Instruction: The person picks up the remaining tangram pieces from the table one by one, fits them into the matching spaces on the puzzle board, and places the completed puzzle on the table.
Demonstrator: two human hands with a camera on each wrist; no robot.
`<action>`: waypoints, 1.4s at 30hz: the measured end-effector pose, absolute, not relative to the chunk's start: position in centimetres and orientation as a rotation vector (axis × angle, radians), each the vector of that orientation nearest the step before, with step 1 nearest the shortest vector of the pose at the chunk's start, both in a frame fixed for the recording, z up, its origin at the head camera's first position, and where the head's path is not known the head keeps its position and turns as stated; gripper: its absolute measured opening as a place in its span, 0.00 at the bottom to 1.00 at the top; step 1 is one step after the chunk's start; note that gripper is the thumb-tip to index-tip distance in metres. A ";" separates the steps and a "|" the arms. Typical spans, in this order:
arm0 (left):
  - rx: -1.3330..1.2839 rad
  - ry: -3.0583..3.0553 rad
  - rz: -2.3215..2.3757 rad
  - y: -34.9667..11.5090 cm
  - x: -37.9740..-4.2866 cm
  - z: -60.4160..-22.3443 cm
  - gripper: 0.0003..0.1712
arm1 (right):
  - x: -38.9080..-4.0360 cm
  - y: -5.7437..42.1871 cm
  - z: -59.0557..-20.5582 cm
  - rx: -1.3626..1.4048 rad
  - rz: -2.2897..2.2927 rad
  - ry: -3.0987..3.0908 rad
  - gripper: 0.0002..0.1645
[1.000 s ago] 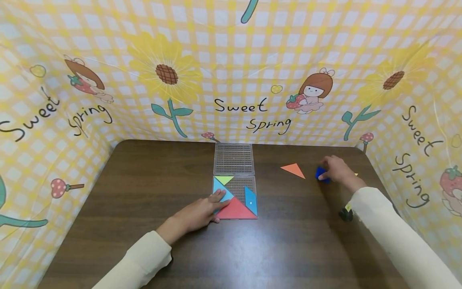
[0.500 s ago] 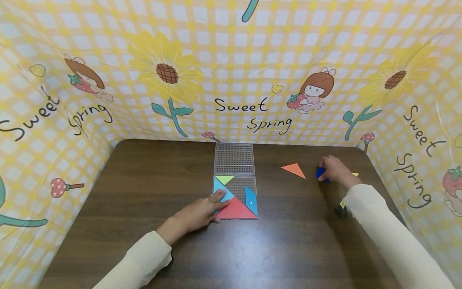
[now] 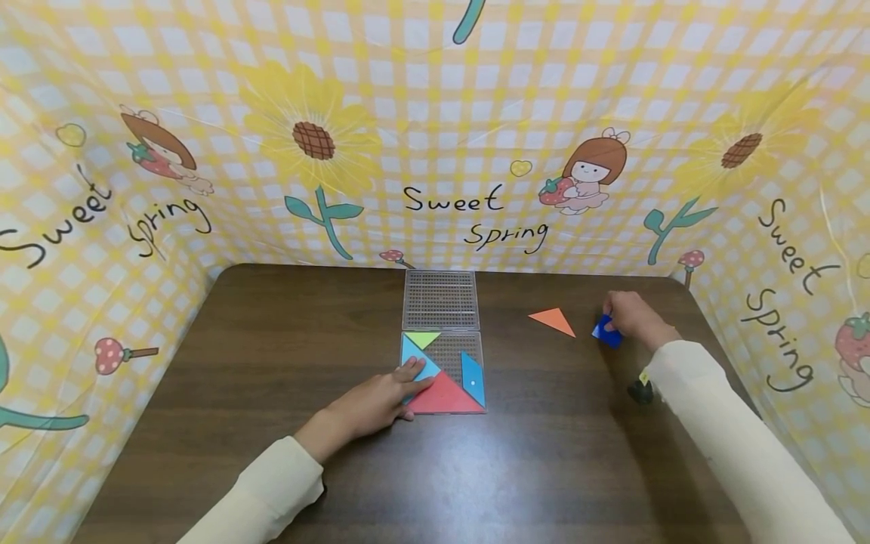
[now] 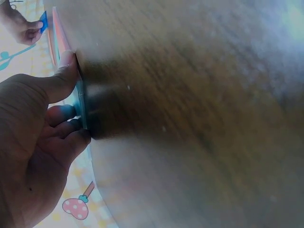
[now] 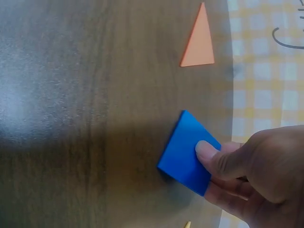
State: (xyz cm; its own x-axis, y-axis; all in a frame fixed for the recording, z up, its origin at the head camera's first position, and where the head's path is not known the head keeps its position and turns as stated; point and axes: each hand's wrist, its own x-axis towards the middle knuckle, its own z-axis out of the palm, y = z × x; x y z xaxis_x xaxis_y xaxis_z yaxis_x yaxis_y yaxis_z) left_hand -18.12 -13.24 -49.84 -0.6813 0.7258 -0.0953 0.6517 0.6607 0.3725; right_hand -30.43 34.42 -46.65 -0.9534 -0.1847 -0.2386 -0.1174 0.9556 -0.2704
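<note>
partly in right hand [image 5: 261, 171], blue square [image 5: 185, 156]

"What stands round the brown wood-grain table [image 3: 285, 317]?"

"A creased yellow-and-white checked sheet [image 3: 421, 106], along its far, left and right sides."

"And printed on the far part?"

"A big yellow sunflower [image 3: 314, 140] with a brown centre at left, the black words 'Sweet Spring' [image 3: 454, 198] in the middle, and right of them a brown-haired cartoon figure [image 3: 593, 170] holding a red strawberry [image 3: 559, 193]. A small yellow heart [image 3: 521, 168] is near the figure's left."

"On the left part?"

"The same words, and nearer, a pink white-dotted heart-shaped print [image 3: 112, 355] on a brown stick."

"Any shine?"

"A pale glossy patch [image 3: 469, 468], on the table's near middle."
</note>
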 end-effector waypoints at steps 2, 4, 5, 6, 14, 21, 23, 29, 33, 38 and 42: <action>1.114 2.640 0.467 -13.2 -18.1 -49.9 0.35 | -30.3 34.6 -46.3 -0.243 -0.392 2.856 0.10; 1.115 2.641 0.471 -13.1 -18.1 -49.9 0.35 | -30.2 34.7 -45.9 -0.238 -0.413 2.857 0.08; 1.118 2.642 0.473 -13.1 -18.1 -49.9 0.35 | -30.1 34.8 -45.6 -0.234 -0.428 2.855 0.08; 1.121 2.643 0.477 -13.1 -18.1 -49.9 0.35 | -30.1 34.9 -45.4 -0.232 -0.446 2.854 0.07; 1.114 2.649 0.483 -13.1 -18.1 -49.8 0.35 | -30.3 35.3 -44.6 -0.290 -0.545 2.938 0.06; 1.120 2.650 0.477 -13.1 -18.2 -49.7 0.35 | -30.4 35.0 -44.5 -0.196 -0.691 3.003 0.10; 1.122 2.646 0.476 -13.2 -18.2 -49.7 0.35 | -30.3 34.7 -44.4 -0.141 -0.772 2.987 0.12; 1.091 2.637 0.478 -13.1 -18.1 -49.8 0.35 | -29.9 33.5 -44.4 0.066 -1.058 2.876 0.17; 1.062 2.628 0.491 -13.1 -18.0 -49.7 0.35 | -29.8 32.5 -44.1 0.231 -1.333 2.699 0.21; 1.074 2.633 0.498 -13.2 -18.0 -49.8 0.35 | -29.8 30.9 -43.7 0.327 -1.558 2.522 0.22; 1.098 2.639 0.491 -13.3 -18.0 -49.9 0.34 | -29.8 29.9 -43.6 0.351 -1.652 2.422 0.22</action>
State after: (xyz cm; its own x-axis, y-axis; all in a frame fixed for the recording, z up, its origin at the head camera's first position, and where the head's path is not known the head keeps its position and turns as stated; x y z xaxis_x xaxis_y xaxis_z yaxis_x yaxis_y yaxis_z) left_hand -18.05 -13.27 -49.88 -0.6884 0.7196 -0.0908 0.6387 0.6608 0.3942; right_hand -29.80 29.91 -43.61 -0.9541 0.0883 -0.2861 0.2986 0.3515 -0.8873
